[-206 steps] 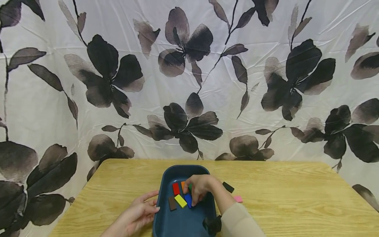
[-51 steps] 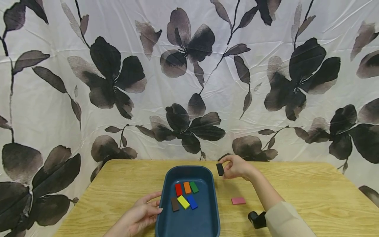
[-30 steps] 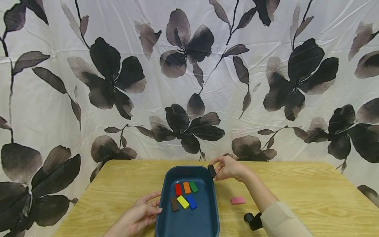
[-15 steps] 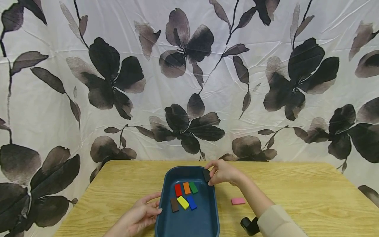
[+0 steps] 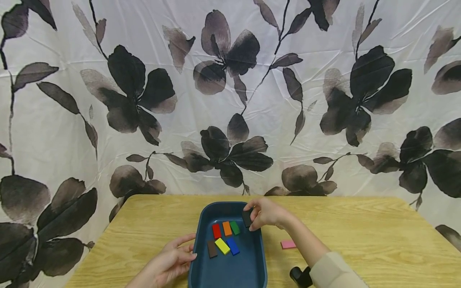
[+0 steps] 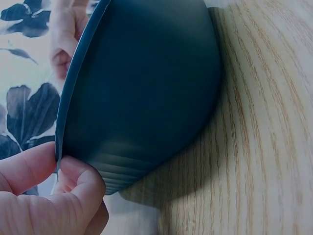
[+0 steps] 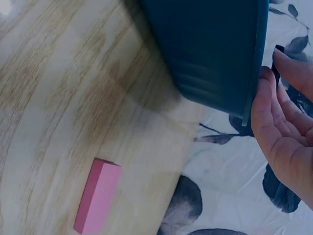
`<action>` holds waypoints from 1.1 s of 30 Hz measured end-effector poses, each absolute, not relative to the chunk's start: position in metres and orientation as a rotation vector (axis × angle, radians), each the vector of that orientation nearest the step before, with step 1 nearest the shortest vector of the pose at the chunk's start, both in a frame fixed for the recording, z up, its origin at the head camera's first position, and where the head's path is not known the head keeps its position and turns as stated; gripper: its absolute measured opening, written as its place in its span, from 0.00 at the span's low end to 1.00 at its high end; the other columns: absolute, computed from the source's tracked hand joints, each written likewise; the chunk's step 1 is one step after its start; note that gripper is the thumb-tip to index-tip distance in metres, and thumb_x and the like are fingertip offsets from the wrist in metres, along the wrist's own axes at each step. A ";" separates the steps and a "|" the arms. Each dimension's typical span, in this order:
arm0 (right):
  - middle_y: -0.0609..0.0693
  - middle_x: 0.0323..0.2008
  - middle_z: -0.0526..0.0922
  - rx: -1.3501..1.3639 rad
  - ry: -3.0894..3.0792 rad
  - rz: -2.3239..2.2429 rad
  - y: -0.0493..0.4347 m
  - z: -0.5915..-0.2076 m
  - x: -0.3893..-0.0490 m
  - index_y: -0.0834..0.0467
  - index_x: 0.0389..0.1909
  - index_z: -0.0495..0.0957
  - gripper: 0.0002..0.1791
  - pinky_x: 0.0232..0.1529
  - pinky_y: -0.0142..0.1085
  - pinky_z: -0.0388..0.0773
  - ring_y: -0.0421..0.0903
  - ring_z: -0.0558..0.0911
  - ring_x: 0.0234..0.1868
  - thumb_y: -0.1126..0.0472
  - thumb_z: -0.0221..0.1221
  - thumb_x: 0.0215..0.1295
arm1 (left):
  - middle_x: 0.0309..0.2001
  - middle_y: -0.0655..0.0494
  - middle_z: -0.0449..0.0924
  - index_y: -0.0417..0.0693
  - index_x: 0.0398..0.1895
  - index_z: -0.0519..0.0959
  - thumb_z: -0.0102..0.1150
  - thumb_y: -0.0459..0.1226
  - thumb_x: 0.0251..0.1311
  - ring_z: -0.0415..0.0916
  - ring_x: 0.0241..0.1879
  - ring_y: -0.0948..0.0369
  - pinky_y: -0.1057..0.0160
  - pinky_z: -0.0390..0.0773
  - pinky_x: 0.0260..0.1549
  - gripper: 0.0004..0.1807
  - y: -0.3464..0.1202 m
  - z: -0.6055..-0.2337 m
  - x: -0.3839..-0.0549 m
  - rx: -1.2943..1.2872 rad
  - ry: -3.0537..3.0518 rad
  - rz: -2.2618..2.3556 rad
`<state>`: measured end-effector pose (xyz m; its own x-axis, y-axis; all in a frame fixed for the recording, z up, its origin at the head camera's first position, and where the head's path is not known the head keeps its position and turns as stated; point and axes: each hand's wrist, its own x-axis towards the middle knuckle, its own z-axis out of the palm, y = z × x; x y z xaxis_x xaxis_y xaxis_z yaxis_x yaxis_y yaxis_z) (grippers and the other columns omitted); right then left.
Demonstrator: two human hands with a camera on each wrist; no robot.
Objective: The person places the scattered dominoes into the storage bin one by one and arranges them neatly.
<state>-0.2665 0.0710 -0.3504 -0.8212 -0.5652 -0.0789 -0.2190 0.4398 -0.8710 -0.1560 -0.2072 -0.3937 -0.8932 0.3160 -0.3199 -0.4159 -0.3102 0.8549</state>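
My right hand (image 5: 268, 214) pinches a black block (image 5: 246, 219) over the far right corner of a dark blue plastic bin (image 5: 227, 274). In the right wrist view, thumb and fingers hold the black block (image 7: 277, 68) at the bin's rim. My left hand (image 5: 174, 258) is at the bin's left side; in the left wrist view its thumb and finger pinch the bin's rim (image 6: 73, 88). Inside the bin lie a red block (image 5: 216, 231), an orange block (image 5: 227, 228), a green block (image 5: 235, 227), a brown block (image 5: 212, 249), a yellow block (image 5: 222, 246) and a blue block (image 5: 233, 246).
A pink block (image 5: 287, 244) lies on the wooden table (image 5: 360, 236) to the right of the bin, partly behind the right forearm in the head view. Behind the table hangs a white floral cloth (image 5: 266, 100). A black wrist-worn device (image 5: 301, 277) sits below the right forearm.
The right hand has carried the black block from the right of the bin leftward over its rim and lower into the far right corner. The left hand stays at the bin's side.
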 end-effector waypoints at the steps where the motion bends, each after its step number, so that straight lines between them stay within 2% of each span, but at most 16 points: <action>1: 0.51 0.21 0.72 -0.673 2.341 -1.324 0.071 -0.349 -0.266 0.68 0.46 0.75 0.28 0.27 0.33 0.75 0.43 0.72 0.22 0.79 0.68 0.38 | 0.42 0.51 0.72 0.30 0.69 0.38 0.46 0.18 0.56 0.74 0.39 0.62 0.66 0.75 0.38 0.40 -0.207 -0.394 -0.156 -0.121 1.495 2.226; 17: 0.50 0.21 0.73 -0.701 2.421 -1.118 0.066 -0.347 -0.261 0.64 0.44 0.78 0.26 0.27 0.34 0.72 0.44 0.71 0.21 0.77 0.70 0.38 | 0.42 0.51 0.71 0.30 0.69 0.38 0.47 0.18 0.57 0.74 0.39 0.62 0.66 0.75 0.38 0.40 -0.208 -0.393 -0.157 -0.120 1.497 2.219; 33: 0.50 0.24 0.74 -0.776 2.522 -0.910 0.056 -0.342 -0.254 0.62 0.43 0.79 0.25 0.26 0.36 0.75 0.45 0.73 0.24 0.77 0.70 0.37 | 0.42 0.51 0.71 0.30 0.69 0.38 0.47 0.19 0.57 0.73 0.38 0.62 0.66 0.74 0.38 0.40 -0.208 -0.393 -0.157 -0.108 1.503 2.214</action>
